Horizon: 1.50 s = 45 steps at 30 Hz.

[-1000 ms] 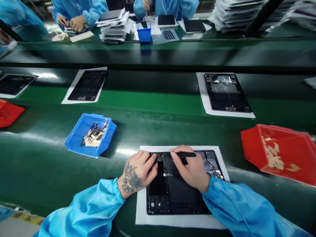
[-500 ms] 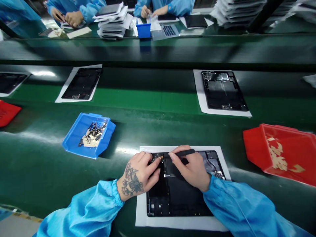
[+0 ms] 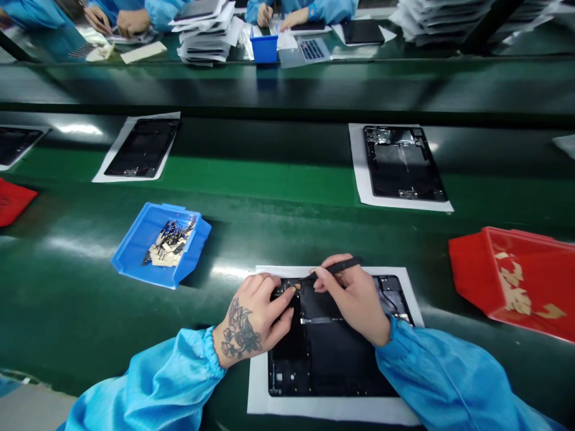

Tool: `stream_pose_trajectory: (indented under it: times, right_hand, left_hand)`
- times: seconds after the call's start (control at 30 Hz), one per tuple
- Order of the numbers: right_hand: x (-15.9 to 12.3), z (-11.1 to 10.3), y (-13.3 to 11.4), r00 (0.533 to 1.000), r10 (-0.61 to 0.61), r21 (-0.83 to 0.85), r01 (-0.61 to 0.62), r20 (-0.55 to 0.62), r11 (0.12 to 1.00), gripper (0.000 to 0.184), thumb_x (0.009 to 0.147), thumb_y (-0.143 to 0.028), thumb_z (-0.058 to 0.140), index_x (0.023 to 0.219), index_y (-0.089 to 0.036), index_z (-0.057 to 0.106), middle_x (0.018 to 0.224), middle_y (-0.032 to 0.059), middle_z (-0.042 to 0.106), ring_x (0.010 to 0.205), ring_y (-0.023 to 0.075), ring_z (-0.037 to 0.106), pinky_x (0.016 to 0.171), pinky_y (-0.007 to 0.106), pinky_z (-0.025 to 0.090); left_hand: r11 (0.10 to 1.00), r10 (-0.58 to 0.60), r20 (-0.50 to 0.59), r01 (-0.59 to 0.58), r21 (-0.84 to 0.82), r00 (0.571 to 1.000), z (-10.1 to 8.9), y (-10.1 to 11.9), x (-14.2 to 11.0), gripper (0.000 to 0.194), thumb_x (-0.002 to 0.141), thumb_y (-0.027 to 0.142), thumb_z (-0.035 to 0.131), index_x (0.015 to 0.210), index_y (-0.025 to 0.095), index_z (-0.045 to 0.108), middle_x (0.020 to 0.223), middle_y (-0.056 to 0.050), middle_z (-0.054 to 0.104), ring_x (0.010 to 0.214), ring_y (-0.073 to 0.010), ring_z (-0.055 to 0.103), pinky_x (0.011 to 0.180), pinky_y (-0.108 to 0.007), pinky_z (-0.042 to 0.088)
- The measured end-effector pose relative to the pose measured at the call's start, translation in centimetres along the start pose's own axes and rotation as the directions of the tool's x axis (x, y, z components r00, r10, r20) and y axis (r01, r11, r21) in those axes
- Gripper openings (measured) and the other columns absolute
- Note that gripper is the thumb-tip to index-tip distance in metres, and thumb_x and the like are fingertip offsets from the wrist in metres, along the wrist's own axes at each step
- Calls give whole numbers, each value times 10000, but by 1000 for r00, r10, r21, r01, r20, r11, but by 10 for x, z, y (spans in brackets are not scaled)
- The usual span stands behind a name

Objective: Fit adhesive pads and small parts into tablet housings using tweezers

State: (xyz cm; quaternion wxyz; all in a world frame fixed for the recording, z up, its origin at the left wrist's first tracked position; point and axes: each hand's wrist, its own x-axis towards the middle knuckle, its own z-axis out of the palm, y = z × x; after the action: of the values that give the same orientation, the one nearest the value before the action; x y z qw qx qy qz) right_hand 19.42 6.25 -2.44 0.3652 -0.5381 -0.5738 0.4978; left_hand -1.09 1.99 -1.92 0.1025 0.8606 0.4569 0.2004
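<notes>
An opened tablet [image 3: 354, 365], dark and with its inner parts bare, lies on a white sheet [image 3: 287, 406] in front of me. My left hand [image 3: 251, 320] rests over its upper left corner. The index fingertip presses beside a small gold-coloured piece [image 3: 297, 287], thumb and index stretched out, the other fingers bent at the tablet's edge. In my right hand [image 3: 353, 293] are black tweezers [image 3: 344, 264], pinched between thumb and fingers and slanting down to the left. Their thin tip is close to the gold piece; whether it touches anything, I cannot tell.
A blue bin [image 3: 155, 266] of small dark and pale parts stands left, a red bin [image 3: 476, 275] with pale scraps right. Beyond lie more opened tablets [image 3: 404, 170] on sheets. Co-workers' hands [image 3: 294, 19], paper stacks [image 3: 209, 36] and a small blue box [image 3: 264, 49] are at the far bench.
My right hand has shifted slightly right, and the tweezers' tip has drawn back from the left index fingertip. The left hand keeps its place. The tablets beyond have slid a little left.
</notes>
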Motion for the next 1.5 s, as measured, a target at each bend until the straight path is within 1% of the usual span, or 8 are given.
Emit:
stream_pose_trajectory:
  times: [0.07, 0.13, 0.4, 0.57, 0.77, 0.9, 1.2, 1.5]
  right_hand:
    - [0, 0, 1, 1000, 13, 19, -14, 8, 1000, 233, 876, -403, 592, 911, -181, 529, 668, 6, 636, 607, 144, 659, 600, 258, 576]
    - [0, 0, 1, 1000, 16, 1, -16, 12, 1000, 225, 880, -398, 588, 914, -183, 530, 664, 4, 638, 607, 143, 659, 600, 255, 570]
    - [-1, -1, -4, 999, -45, -163, 47, 12, 986, 174, 894, -367, 558, 896, -194, 544, 667, 4, 651, 590, 144, 666, 533, 229, 529]
    - [-2, -1, -5, 997, -82, -222, 83, 13, 972, 160, 898, -361, 547, 886, -201, 551, 649, -1, 651, 581, 158, 669, 504, 237, 515]
    - [-2, 0, -6, 992, -121, -263, 123, 25, 957, 118, 902, -325, 551, 880, -209, 550, 639, -22, 638, 566, 137, 661, 502, 217, 503]
    - [-2, 0, -6, 988, -152, -284, 154, 28, 947, 110, 910, -324, 542, 894, -216, 551, 649, -27, 633, 566, 131, 658, 515, 216, 506]
    - [-5, 0, -3, 953, -294, -372, 297, 67, 879, 82, 927, -270, 523, 905, -204, 566, 819, 21, 655, 617, 131, 668, 601, 239, 540]
    - [-5, 0, -1, 926, -371, -378, 370, 72, 849, 17, 918, -220, 548, 926, -205, 551, 831, -4, 644, 615, 110, 666, 601, 220, 530]
  left_hand:
    - [1000, -7, 7, 8, -26, 1000, -1, 0, 1, 299, 837, 239, 546, 1104, 132, 625, 1081, -147, 538, 1012, -277, 495, 841, -446, 468]
    - [999, -12, 27, 14, -44, 1000, -2, 0, 1, 305, 834, 230, 550, 1113, 128, 620, 1125, -152, 536, 1046, -282, 493, 877, -451, 459]
    - [999, -11, 45, 13, -48, 999, -3, 0, 1, 315, 842, 240, 542, 1128, 129, 617, 1116, -152, 559, 1024, -276, 515, 867, -452, 469]
    - [998, -13, 38, 15, -53, 999, -2, 0, 1, 313, 841, 237, 547, 1123, 123, 619, 1109, -153, 561, 1019, -278, 515, 856, -452, 469]
    - [999, -15, 33, 17, -51, 999, -3, 1, 1, 313, 837, 235, 550, 1119, 120, 621, 1101, -153, 560, 1008, -278, 516, 852, -453, 469]
    - [998, -15, 39, 17, -53, 999, -3, 0, 2, 315, 840, 242, 549, 1124, 123, 617, 1106, -150, 559, 1012, -277, 515, 854, -450, 470]
    - [998, -31, 32, 32, -57, 999, 1, -1, -2, 370, 839, 254, 551, 1172, 95, 576, 1118, -151, 565, 1020, -272, 509, 875, -445, 460]
    - [999, -32, 82, 33, -13, 996, -1, 0, 3, 428, 828, 266, 546, 1234, 129, 558, 1140, -146, 549, 1031, -285, 498, 865, -451, 444]
